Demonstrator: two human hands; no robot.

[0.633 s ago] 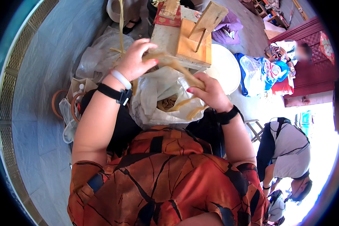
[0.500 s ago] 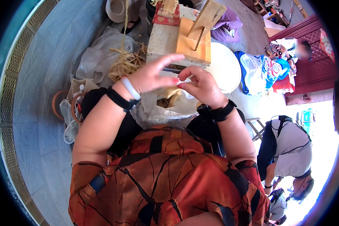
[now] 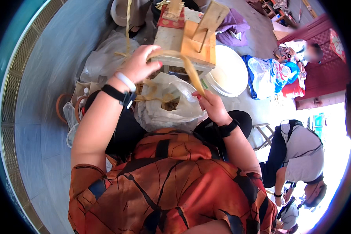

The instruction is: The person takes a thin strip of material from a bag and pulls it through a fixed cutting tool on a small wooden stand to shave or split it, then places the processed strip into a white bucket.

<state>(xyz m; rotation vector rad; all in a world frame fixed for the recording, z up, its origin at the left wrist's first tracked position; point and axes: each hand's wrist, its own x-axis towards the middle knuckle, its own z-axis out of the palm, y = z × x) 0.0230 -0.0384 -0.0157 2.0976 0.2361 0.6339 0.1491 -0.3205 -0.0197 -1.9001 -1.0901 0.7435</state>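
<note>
A flat straw-coloured strip (image 3: 192, 73) arches between my hands, above a white plastic bag (image 3: 154, 113). My right hand (image 3: 213, 109) pinches its lower end between thumb and fingers. At the other end, my left hand (image 3: 140, 65) is curled loosely round the strip, its thumb standing off from the fingertips. More of the same strip (image 3: 156, 94) lies in loops at the mouth of the bag, partly under my left wrist. The bag sits in front of my lap, with some tan pieces in its opening.
Beyond my hands, a low bench (image 3: 167, 37) carries a wooden block device (image 3: 201, 39). A round white tub (image 3: 227, 72) stands to its right. At left are a clear plastic bag (image 3: 105, 54) and a handbag (image 3: 82, 91). Another person (image 3: 300, 152) bends over at right.
My hands were close together over the bag. They have moved apart, left hand leftward, right hand down and rightward, and the strip now spans them. Both hands' fingers have changed position.
</note>
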